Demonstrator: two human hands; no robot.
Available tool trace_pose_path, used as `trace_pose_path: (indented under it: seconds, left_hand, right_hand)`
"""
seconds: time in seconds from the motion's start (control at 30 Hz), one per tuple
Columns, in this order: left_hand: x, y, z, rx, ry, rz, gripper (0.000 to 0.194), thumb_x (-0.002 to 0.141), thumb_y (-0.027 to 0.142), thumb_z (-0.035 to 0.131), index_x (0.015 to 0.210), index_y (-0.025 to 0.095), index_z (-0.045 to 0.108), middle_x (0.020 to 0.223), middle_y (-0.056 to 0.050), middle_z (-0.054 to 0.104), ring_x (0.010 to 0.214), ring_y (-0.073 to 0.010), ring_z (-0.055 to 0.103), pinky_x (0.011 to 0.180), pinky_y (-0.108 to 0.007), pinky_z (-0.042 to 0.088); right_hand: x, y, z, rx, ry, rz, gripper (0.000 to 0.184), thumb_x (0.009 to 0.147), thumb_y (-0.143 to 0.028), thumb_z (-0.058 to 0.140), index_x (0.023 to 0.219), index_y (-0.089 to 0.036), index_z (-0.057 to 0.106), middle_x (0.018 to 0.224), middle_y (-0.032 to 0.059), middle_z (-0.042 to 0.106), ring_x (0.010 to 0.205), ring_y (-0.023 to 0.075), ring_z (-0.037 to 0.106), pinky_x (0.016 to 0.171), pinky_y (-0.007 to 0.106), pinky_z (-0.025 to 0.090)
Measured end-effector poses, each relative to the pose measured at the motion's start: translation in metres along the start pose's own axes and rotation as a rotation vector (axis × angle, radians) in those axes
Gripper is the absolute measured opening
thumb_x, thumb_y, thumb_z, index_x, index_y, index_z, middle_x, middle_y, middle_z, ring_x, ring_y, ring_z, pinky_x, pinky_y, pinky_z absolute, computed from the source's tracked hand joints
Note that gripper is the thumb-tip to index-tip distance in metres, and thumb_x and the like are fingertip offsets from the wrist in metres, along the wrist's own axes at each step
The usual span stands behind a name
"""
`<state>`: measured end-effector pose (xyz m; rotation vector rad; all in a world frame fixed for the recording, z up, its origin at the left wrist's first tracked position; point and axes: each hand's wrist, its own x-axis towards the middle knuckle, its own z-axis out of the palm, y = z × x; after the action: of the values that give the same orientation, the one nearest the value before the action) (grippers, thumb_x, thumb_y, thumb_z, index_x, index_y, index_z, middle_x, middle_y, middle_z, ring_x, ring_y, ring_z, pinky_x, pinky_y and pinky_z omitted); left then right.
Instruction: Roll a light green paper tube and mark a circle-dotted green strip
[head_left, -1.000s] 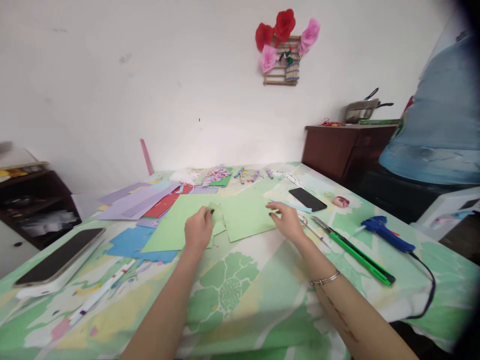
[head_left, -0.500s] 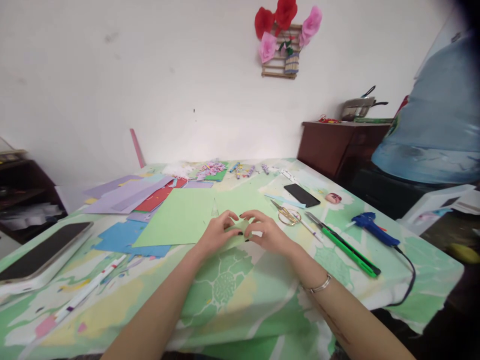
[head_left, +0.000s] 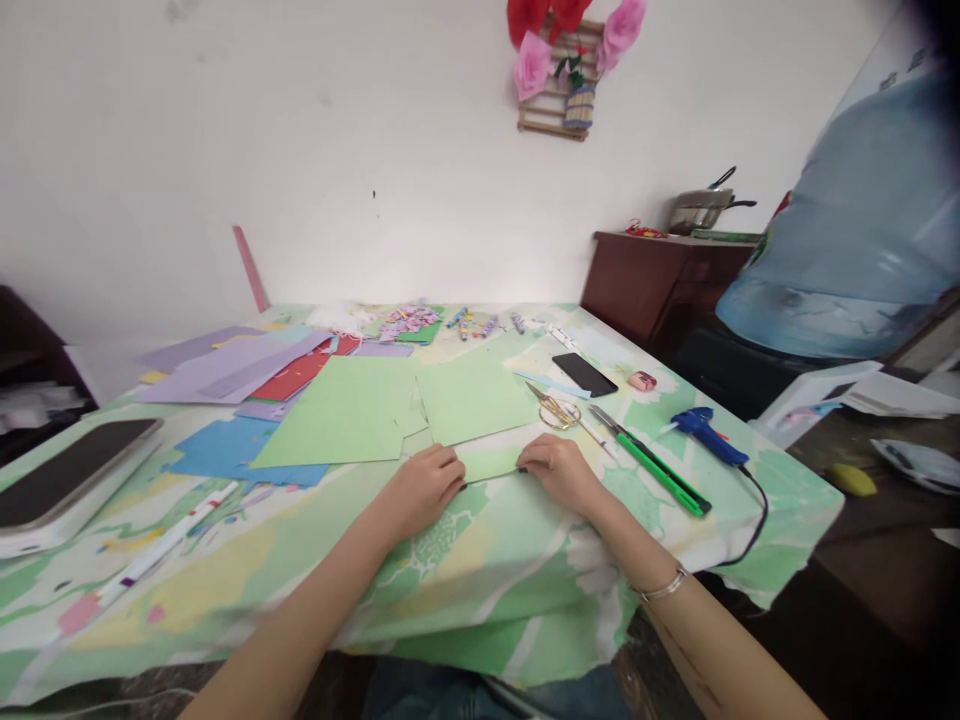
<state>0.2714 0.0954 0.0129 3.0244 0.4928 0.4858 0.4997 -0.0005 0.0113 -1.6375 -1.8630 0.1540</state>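
A: Start at the left. What is on the table [head_left: 517, 575]?

B: A large phone [head_left: 71, 463] on a white box [head_left: 71, 510], then a white pen [head_left: 180, 534]. Farther back lie purple sheets [head_left: 202, 378] and a red sheet [head_left: 300, 370]. Nearer are pieces of blue paper [head_left: 217, 450], partly under a big green sheet [head_left: 337, 410].

A: And the left hand [head_left: 424, 490]?

B: Just in front of that sheet, fingers curled together, pinching the left end of a small green strip [head_left: 491, 463] (a black nail shows by its edge).

A: Where exactly is the strip?

B: Between the two hands, near the front of the table. A second green sheet [head_left: 480, 397] lies just behind it. I can't tell whether the strip rests flat on the cloth or is slightly raised.

A: The right hand [head_left: 559, 475]?

B: It pinches the strip's right end between thumb and fingers, with a bracelet [head_left: 664, 585] at the wrist.

A: Past that?

B: Gold-handled scissors [head_left: 559, 412] just behind the hand, a black phone [head_left: 585, 374] beyond them, then a green cutter [head_left: 656, 465] lying at a slant. A blue glue gun [head_left: 706, 437] is rightmost, its cord curving toward the table's edge.
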Motion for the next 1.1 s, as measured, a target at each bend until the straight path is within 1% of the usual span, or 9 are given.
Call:
trace_pose_path:
  seconds: [0.1,0.17,0.3,0.37,0.53,0.63,0.73,0.83,1.1]
  left_hand:
    - [0.003,-0.001,0.007,0.119,0.010,0.026,0.025,0.093,0.018,0.032,0.080,0.016,0.054,0.083,-0.007,0.053,0.080,-0.0197,0.047,0.072,-0.032,0.039]
    - [0.006,-0.003,0.011,0.137,0.029,0.006,0.026,0.093,0.016,0.029,0.080,0.016,0.052,0.082,-0.007,0.052,0.079,-0.0198,0.046,0.072,-0.033,0.039]
    - [0.009,-0.007,0.017,-0.041,0.066,-0.079,0.024,0.092,0.013,0.028,0.081,0.017,0.049,0.083,-0.005,0.050,0.079,-0.0179,0.045,0.072,-0.030,0.039]
    - [0.010,-0.008,0.018,-0.108,0.075,-0.125,0.023,0.091,0.013,0.029,0.080,0.017,0.050,0.082,-0.004,0.050,0.079,-0.0176,0.045,0.072,-0.030,0.039]
    - [0.013,-0.008,0.016,-0.149,0.075,-0.198,0.022,0.089,0.014,0.032,0.078,0.018,0.050,0.080,-0.004,0.051,0.079,-0.0182,0.047,0.072,-0.030,0.039]
    - [0.015,-0.007,0.014,-0.161,0.033,-0.244,0.022,0.087,0.011,0.031,0.078,0.018,0.051,0.082,-0.004,0.052,0.080,-0.0175,0.047,0.072,-0.028,0.039]
    - [0.017,-0.010,0.014,-0.166,-0.012,-0.327,0.021,0.086,0.012,0.035,0.079,0.018,0.054,0.083,-0.005,0.057,0.081,-0.0173,0.050,0.074,-0.028,0.038]
    - [0.020,-0.015,0.015,-0.129,-0.045,-0.427,0.020,0.085,0.016,0.040,0.077,0.019,0.058,0.080,-0.005,0.062,0.082,-0.0203,0.052,0.074,-0.032,0.036]
    - [0.029,-0.019,0.010,-0.063,-0.144,-0.568,0.019,0.083,0.022,0.046,0.074,0.021,0.063,0.082,-0.007,0.067,0.086,-0.0258,0.057,0.069,-0.033,0.034]
  right_hand:
    - [0.001,-0.001,0.003,-0.015,0.030,0.037,0.021,0.074,-0.003,0.056,0.075,-0.018,0.071,0.078,0.0039,0.068,0.078,0.0160,0.058,0.075,0.026,0.043]
    - [0.002,0.000,0.005,-0.037,0.047,0.004,0.017,0.072,-0.005,0.058,0.074,-0.017,0.070,0.078,0.0044,0.068,0.080,0.0172,0.057,0.076,0.027,0.042]
    - [0.007,-0.002,0.012,-0.108,0.027,-0.173,0.012,0.076,-0.011,0.058,0.075,-0.016,0.069,0.076,0.0059,0.065,0.083,0.0189,0.054,0.077,0.028,0.040]
    - [0.011,-0.004,0.017,-0.125,-0.022,-0.204,0.015,0.079,-0.010,0.055,0.076,-0.016,0.068,0.076,0.0054,0.063,0.079,0.0169,0.053,0.074,0.026,0.040]
    - [0.018,-0.014,0.024,-0.249,-0.074,-0.139,0.019,0.079,-0.004,0.046,0.078,-0.014,0.062,0.079,0.0060,0.059,0.078,0.0154,0.051,0.070,0.024,0.037]
    - [0.022,-0.017,0.022,-0.344,-0.121,-0.124,0.021,0.078,-0.003,0.043,0.085,-0.013,0.060,0.083,0.0081,0.060,0.079,0.0169,0.051,0.069,0.025,0.035]
    - [0.031,-0.018,0.019,-0.296,-0.239,-0.024,0.024,0.077,-0.004,0.044,0.090,-0.013,0.062,0.087,0.0089,0.063,0.082,0.0173,0.054,0.070,0.024,0.035]
    - [0.045,-0.018,0.016,-0.245,-0.331,0.063,0.026,0.074,-0.003,0.046,0.085,-0.014,0.067,0.084,0.0080,0.067,0.080,0.0165,0.058,0.068,0.022,0.037]
    - [0.066,-0.012,0.004,-0.200,-0.469,0.147,0.025,0.068,-0.004,0.054,0.079,-0.016,0.073,0.080,0.0059,0.072,0.075,0.0162,0.063,0.062,0.019,0.039]
